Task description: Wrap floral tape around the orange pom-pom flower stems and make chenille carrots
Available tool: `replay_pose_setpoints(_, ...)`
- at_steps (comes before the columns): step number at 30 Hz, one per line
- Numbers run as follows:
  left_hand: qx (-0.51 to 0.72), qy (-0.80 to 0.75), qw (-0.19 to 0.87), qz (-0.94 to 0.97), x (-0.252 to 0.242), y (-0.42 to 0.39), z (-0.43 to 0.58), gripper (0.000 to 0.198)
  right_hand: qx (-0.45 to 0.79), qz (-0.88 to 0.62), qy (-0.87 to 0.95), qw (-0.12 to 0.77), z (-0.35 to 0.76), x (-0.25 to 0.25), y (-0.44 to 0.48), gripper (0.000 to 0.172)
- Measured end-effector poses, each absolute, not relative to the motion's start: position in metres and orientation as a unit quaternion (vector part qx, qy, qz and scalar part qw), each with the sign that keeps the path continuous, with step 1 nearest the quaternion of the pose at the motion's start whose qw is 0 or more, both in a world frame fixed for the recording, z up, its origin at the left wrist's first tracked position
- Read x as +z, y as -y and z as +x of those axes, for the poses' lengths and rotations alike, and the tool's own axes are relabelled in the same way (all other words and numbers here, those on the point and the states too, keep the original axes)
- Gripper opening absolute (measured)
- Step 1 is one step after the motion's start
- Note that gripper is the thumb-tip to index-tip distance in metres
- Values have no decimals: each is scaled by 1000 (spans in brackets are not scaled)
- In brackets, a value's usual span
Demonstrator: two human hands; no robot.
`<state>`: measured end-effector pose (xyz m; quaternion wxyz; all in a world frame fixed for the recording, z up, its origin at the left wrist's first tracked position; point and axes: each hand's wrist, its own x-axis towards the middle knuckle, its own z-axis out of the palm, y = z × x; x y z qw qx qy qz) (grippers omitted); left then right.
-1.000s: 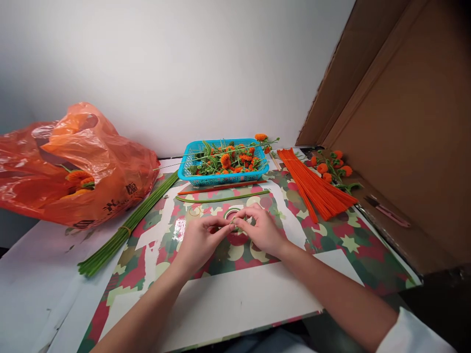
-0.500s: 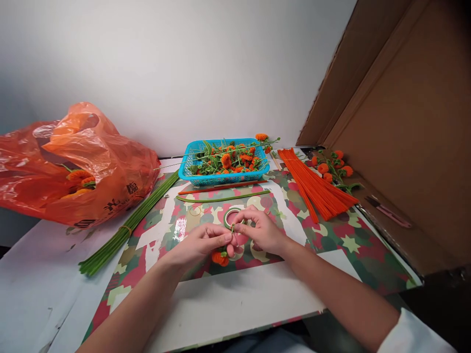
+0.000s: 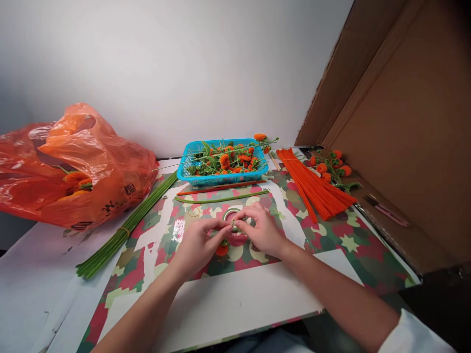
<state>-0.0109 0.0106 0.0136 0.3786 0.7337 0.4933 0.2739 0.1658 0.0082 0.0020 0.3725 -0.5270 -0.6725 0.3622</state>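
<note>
My left hand (image 3: 202,241) and my right hand (image 3: 259,229) meet fingertip to fingertip above the middle of the mat. Between them is a thin green stem (image 3: 233,224), pinched by thumb and forefinger on both sides. Below the left fingers shows a small orange fuzzy flower (image 3: 222,250), partly covered by that hand; its join to the stem is hidden. Just behind the fingertips lies a roll of green tape (image 3: 225,212), half hidden by the right hand.
A blue basket (image 3: 221,181) holds orange flowers and green stems. Orange pipe cleaners (image 3: 316,189) fan out at right, near more flowers (image 3: 326,166) and a pink-handled tool (image 3: 390,213). At left are bundled green pipe cleaners (image 3: 121,233) and an orange plastic bag (image 3: 110,157). Cardboard (image 3: 397,137) stands at right.
My left hand has turned, its fingers now curled in and raised beside the right fingertips. The orange flower sits slightly higher and is more covered. The right hand has barely moved.
</note>
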Motion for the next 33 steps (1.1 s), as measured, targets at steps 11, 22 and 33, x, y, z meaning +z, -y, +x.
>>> replay_pose_setpoints(11,229,-402,673,578,7,-16,-17,33,437,-472,677,358,172,7,-8,11)
replay_pose_setpoints(22,292,-501,379,721,10,-9,-10,23,397,-523,659,367,169,4,-8,10)
replay_pose_setpoints(33,179,-372,679,607,15,-16,-22,32,475,-463,667,339,176,5,-9,10)
